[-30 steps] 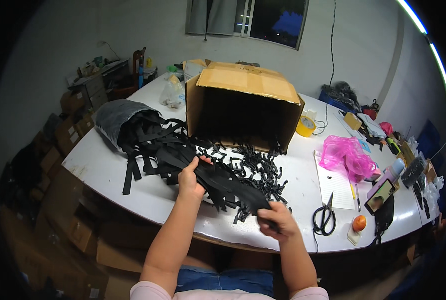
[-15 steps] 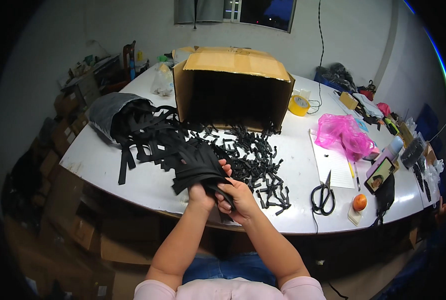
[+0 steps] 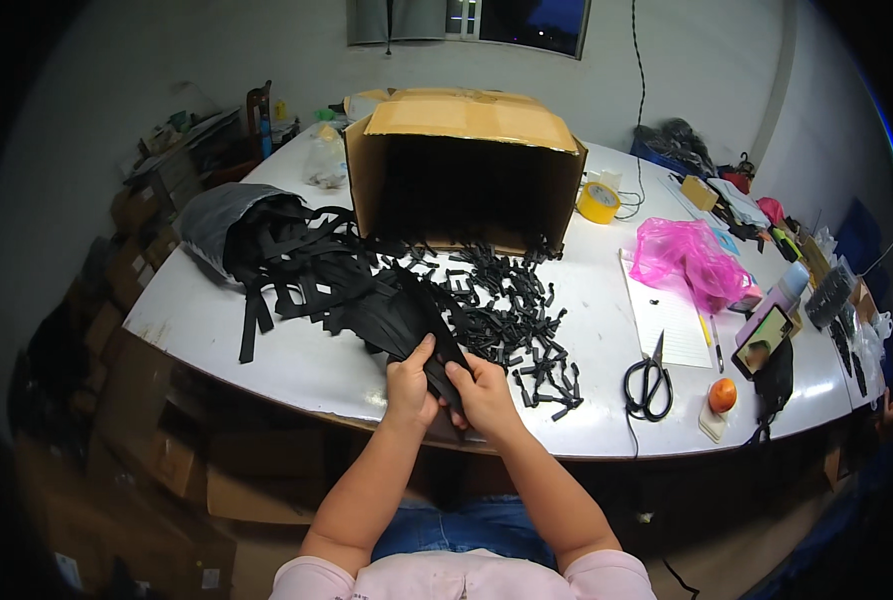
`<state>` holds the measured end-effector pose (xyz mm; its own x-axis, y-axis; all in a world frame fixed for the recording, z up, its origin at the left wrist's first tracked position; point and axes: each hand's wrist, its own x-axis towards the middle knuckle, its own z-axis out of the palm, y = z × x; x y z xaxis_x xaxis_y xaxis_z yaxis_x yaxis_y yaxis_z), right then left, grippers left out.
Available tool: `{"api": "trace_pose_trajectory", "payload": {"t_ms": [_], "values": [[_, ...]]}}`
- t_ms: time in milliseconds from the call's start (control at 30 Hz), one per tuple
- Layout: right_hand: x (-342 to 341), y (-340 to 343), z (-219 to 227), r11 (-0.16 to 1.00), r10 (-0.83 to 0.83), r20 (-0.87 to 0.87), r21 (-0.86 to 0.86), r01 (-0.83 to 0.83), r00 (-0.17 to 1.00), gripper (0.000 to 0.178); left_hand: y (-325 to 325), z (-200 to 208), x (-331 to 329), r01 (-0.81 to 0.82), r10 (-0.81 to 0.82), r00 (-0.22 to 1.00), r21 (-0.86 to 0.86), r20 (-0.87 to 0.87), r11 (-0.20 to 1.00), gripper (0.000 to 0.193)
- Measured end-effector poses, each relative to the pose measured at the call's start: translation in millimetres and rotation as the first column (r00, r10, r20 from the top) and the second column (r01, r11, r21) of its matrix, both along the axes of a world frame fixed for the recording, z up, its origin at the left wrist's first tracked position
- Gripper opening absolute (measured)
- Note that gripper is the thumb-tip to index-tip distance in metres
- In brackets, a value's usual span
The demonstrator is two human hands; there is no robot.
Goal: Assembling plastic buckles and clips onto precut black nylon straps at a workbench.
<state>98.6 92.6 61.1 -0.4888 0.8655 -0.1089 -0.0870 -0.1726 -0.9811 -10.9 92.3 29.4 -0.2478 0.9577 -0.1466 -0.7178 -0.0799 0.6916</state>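
Observation:
A bundle of flat black straps [image 3: 438, 345] is gripped between both hands near the table's front edge. My left hand [image 3: 412, 388] is closed round its left side, thumb on top. My right hand [image 3: 487, 398] closes on the right side, fingers partly hidden beneath. More black straps [image 3: 311, 262] spread leftward and spill from a grey plastic bag [image 3: 211, 232] lying on its side. Right of the bundle lies a heap of small black plastic pieces [image 3: 511, 310], whose exact kind I cannot make out.
Behind the heap, an open cardboard box [image 3: 476, 116] faces me. To the right are yellow tape [image 3: 598, 203], a pink plastic bag [image 3: 688, 262], black scissors [image 3: 648, 388], a propped phone [image 3: 764, 340] and an orange round fruit [image 3: 722, 395]. Cartons [image 3: 261, 480] stand below the table's left side.
Both hands have turned the bundle: the straps fanned to the left are now gathered narrower and point away from me. My left thumb has come on top.

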Motion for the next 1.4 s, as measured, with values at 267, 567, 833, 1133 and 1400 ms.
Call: {"api": "trace_pose_trajectory", "payload": {"t_ms": [267, 567, 833, 1133, 1400], "values": [[-2, -19, -8, 0.388, -0.649, 0.545, 0.837, -0.386, 0.53, 0.044, -6, 19, 20, -0.141, 0.065, 0.947, 0.227, 0.314, 0.964, 0.043], [51, -31, 11, 0.828, -0.192, 0.228, 0.56, 0.033, 0.955, 0.037, -43, 17, 2, 0.151, -0.145, 0.986, 0.075, -0.083, 0.986, 0.013], [50, -22, -2, 0.997, -0.025, -0.24, -0.082, 0.005, 0.971, 0.033, -92, -12, 19, 0.675, -0.673, 0.732, -0.027, -0.103, 0.738, 0.02], [61, -5, -16, 0.996, -0.072, -0.203, -0.058, 0.061, 0.976, 0.031, -86, -23, 23, 0.671, -0.677, 0.73, -0.095, -0.093, 0.736, 0.018], [89, 0, 20, 0.643, -0.608, -0.465, 0.186, 0.743, 0.643, 0.014, -84, -30, 13, 0.585, -0.594, 0.8, -0.11, -0.085, 0.804, 0.016]]}}
